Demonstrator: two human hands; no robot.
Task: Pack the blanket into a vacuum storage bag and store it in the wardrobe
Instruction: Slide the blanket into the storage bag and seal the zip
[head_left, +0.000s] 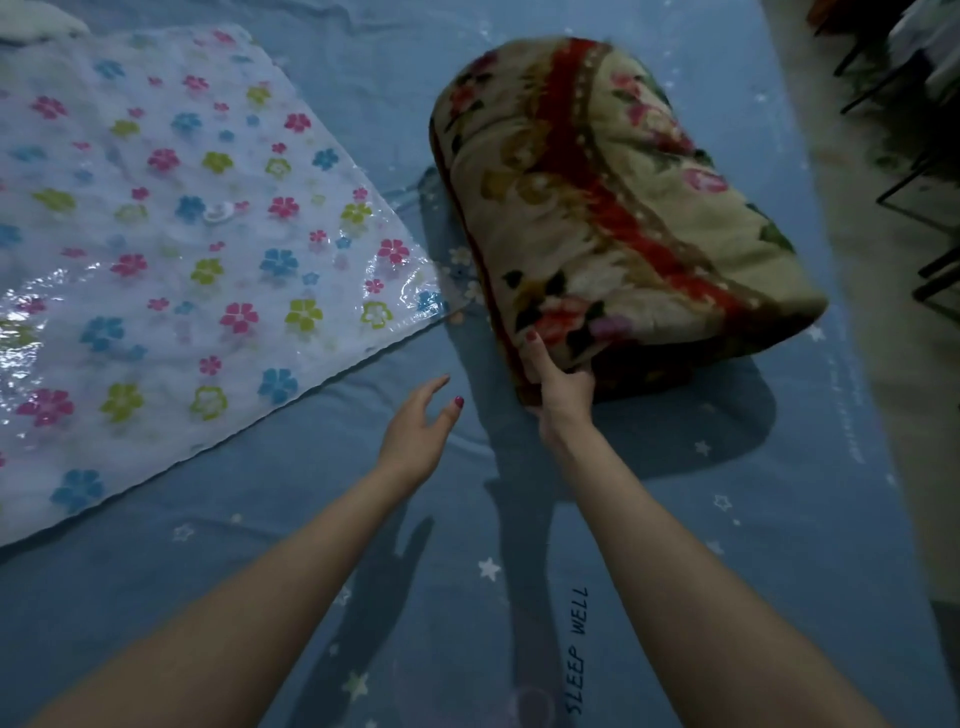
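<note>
The right hand (558, 382) grips the near end of the folded beige-and-red floral fleece blanket (613, 208); the left hand (418, 428) hovers released beside the flat clear flower-printed plastic vacuum bag (171, 249).

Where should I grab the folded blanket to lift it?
Take the blanket at its near end, where the right hand already grips the fold. Bring the open left hand under the long left edge, facing the bag. The bundle is thick and floppy, so probably needs support from below.
</note>
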